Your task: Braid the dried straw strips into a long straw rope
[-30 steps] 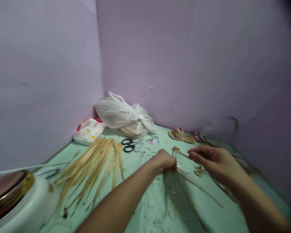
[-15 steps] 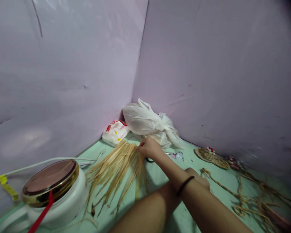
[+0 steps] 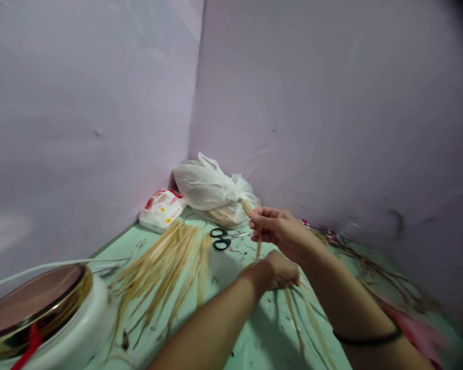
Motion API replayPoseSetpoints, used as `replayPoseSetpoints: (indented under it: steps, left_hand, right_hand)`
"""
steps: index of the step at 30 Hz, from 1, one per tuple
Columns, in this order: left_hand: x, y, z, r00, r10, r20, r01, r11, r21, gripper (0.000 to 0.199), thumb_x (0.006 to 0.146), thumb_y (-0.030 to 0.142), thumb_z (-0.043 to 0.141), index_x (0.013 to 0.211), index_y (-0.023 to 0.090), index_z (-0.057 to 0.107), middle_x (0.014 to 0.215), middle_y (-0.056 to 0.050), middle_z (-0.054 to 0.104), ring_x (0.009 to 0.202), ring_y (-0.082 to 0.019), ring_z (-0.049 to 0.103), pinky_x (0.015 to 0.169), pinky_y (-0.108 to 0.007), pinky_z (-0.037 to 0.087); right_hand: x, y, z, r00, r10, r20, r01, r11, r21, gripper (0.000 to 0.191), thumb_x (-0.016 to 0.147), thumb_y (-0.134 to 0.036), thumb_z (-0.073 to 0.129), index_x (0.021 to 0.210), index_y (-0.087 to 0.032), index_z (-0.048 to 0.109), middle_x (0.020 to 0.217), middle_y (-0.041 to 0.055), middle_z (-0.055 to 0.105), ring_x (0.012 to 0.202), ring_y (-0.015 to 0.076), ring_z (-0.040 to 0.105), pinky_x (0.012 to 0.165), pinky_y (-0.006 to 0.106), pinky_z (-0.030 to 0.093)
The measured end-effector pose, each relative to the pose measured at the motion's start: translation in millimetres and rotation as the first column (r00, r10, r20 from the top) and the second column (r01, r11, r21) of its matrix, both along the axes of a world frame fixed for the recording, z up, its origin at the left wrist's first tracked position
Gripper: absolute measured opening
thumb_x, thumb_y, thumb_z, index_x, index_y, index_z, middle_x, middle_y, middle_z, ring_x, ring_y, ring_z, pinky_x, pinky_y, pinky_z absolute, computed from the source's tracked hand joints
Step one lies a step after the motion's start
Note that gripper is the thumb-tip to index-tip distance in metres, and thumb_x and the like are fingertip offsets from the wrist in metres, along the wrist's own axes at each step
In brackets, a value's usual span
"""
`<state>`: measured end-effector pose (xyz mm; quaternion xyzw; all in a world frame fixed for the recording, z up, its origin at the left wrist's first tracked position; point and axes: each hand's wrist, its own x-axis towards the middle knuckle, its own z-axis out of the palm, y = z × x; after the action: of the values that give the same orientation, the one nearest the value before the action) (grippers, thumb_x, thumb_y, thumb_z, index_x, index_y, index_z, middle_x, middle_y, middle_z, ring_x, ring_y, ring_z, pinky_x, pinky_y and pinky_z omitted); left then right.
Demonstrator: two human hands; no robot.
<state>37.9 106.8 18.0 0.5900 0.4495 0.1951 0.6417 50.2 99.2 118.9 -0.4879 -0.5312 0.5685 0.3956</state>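
Pale dried strips [image 3: 170, 262] lie fanned out on the green surface, left of my hands. My right hand [image 3: 275, 226] pinches the upper part of a tan strip [image 3: 259, 247], whose end sticks up past the fingertips. Below it, my left hand [image 3: 280, 270] is closed around strips, and their loose ends [image 3: 293, 313] hang down toward the front. Black-handled scissors [image 3: 221, 239] rest on the surface just left of my right hand.
A knotted white plastic bag [image 3: 208, 185] sits in the wall corner beside a white and red packet [image 3: 162, 209]. At the left stands a white jar [image 3: 88, 324] with a pink and gold lid, near a white cable [image 3: 54, 265]. Brown cords [image 3: 386, 275] lie at the right.
My right hand has left the fanned strips and moved right with a strip in it. Both hands are now close together. The scissors show more fully, and the view has turned right.
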Motion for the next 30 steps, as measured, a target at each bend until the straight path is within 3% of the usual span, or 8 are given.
replayPoseSetpoints:
  steps: [2, 4, 7, 10, 13, 18, 30]
  left_hand:
    - [0, 0, 1.1, 0.999, -0.02, -0.047, 0.019, 1.0, -0.023, 0.019, 0.076, 0.026, 0.055, 0.083, 0.009, 0.057, 0.07, -0.002, 0.057, 0.055, -0.009, 0.051, 0.049, -0.023, 0.042]
    - [1, 1, 3.0, 0.995, -0.038, -0.097, 0.034, 0.999, -0.042, 0.01, 0.065, 0.016, 0.061, 0.063, 0.008, 0.055, 0.046, 0.003, 0.046, 0.036, -0.005, 0.035, 0.035, -0.02, 0.026]
    - [1, 2, 6.6, 0.995, -0.016, -0.099, 0.004, 0.992, -0.126, 0.006, 0.056, 0.011, 0.057, 0.054, 0.011, 0.052, 0.036, 0.006, 0.038, 0.029, -0.003, 0.023, 0.033, -0.019, 0.013]
    - [0, 4, 8.3, 0.997, -0.063, -0.042, 0.057, 0.989, -0.133, 0.002, 0.053, 0.013, 0.053, 0.054, 0.011, 0.053, 0.035, 0.005, 0.038, 0.027, -0.002, 0.02, 0.031, -0.018, 0.01]
    - [-1, 6, 7.7, 0.997, -0.079, -0.008, 0.077, 0.988, -0.131, 0.007, 0.051, 0.016, 0.051, 0.056, 0.012, 0.054, 0.036, 0.006, 0.038, 0.027, -0.002, 0.019, 0.03, -0.018, 0.007]
    - [0, 6, 7.6, 0.995, -0.098, -0.009, 0.096, 0.985, -0.143, 0.008, 0.049, 0.018, 0.049, 0.056, 0.013, 0.051, 0.037, 0.007, 0.036, 0.027, -0.001, 0.017, 0.03, -0.017, 0.006]
    - [0, 8, 5.8, 0.993, -0.117, -0.003, 0.115, 0.983, -0.146, 0.009, 0.05, 0.02, 0.05, 0.055, 0.014, 0.049, 0.038, 0.007, 0.037, 0.027, -0.001, 0.017, 0.028, -0.017, 0.007]
  right_hand:
    - [44, -23, 5.6, 0.991, -0.126, 0.046, 0.122, 0.989, 0.088, 0.022, 0.061, -0.03, 0.064, 0.074, -0.014, 0.055, 0.058, -0.0025, 0.052, 0.04, 0.0042, 0.043, 0.041, 0.017, 0.039]
    - [85, -44, 0.8, 0.95, -0.265, 0.167, 0.237, 0.956, 0.173, 0.022, 0.063, -0.032, 0.063, 0.071, -0.014, 0.055, 0.056, -0.0028, 0.05, 0.037, 0.0027, 0.037, 0.035, 0.015, 0.03]
    - [129, -62, -20.1, 0.861, -0.324, 0.391, 0.297, 0.946, 0.131, 0.015, 0.07, -0.028, 0.054, 0.068, -0.013, 0.055, 0.058, 0.0004, 0.053, 0.04, 0.0048, 0.041, 0.039, 0.017, 0.033]
    - [144, -61, -42.8, 0.703, -0.331, 0.629, 0.301, 0.94, 0.158, 0.01, 0.067, -0.014, 0.049, 0.069, -0.012, 0.059, 0.059, 0.0033, 0.057, 0.048, 0.0089, 0.049, 0.044, 0.019, 0.035]
    - [142, -52, -56.9, 0.574, -0.321, 0.753, 0.22, 0.947, 0.236, 0.025, 0.063, -0.006, 0.047, 0.079, -0.012, 0.066, 0.066, 0.0051, 0.062, 0.055, 0.0098, 0.051, 0.05, 0.019, 0.034]
    - [138, -48, -67.2, 0.624, -0.197, 0.756, 0.132, 0.98, 0.147, 0.029, 0.061, -0.01, 0.052, 0.085, -0.015, 0.068, 0.07, 0.0049, 0.065, 0.059, 0.0112, 0.053, 0.052, 0.019, 0.034]
    - [141, -50, -70.4, 0.728, -0.11, 0.677, 0.105, 0.993, 0.048, 0.03, 0.06, -0.016, 0.053, 0.084, -0.016, 0.07, 0.061, 0.0014, 0.061, 0.052, 0.0086, 0.046, 0.046, 0.017, 0.031]
